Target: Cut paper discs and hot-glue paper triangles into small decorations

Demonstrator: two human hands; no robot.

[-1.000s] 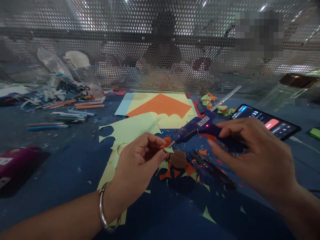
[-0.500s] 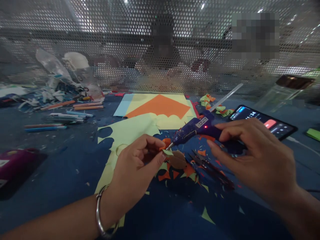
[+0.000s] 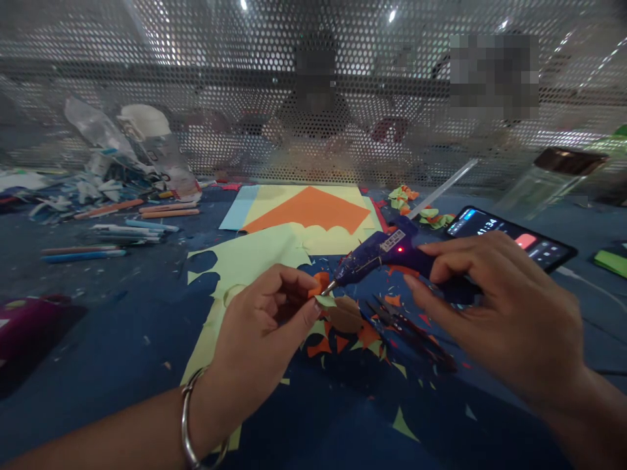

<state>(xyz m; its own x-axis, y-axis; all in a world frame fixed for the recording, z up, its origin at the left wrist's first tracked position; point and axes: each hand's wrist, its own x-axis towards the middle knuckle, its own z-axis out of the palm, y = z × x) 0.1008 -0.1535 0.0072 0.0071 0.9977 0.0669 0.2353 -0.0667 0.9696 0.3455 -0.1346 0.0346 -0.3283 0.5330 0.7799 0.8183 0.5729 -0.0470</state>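
Note:
My left hand (image 3: pixel 274 326) pinches small orange and pale green paper pieces (image 3: pixel 326 301) between thumb and fingers. The metal nozzle of a blue glue gun (image 3: pixel 375 254) meets these pieces. Around the gun's handle is my right hand (image 3: pixel 504 313), its thumb and index finger partly spread; a red light glows on the gun's side. Just behind the pinched paper, a round brown cardboard disc (image 3: pixel 345 315) lies among orange and green scraps. Dark scissors (image 3: pixel 411 333) rest on the table below the gun.
Cut pale green paper (image 3: pixel 245 254) lies left of centre, with an orange sheet (image 3: pixel 313 209) beyond. A phone (image 3: pixel 548 251) is behind my right hand. Markers (image 3: pixel 132 232), a bottle (image 3: pixel 161 150), a glass jar (image 3: pixel 548 176) and a purple object (image 3: pixel 29 323) stand around. A perforated metal screen (image 3: pixel 220 85) rises behind.
The view has shifted slightly. Both hands keep nearly the same pose, with the glue gun's nozzle still at the paper pieces.

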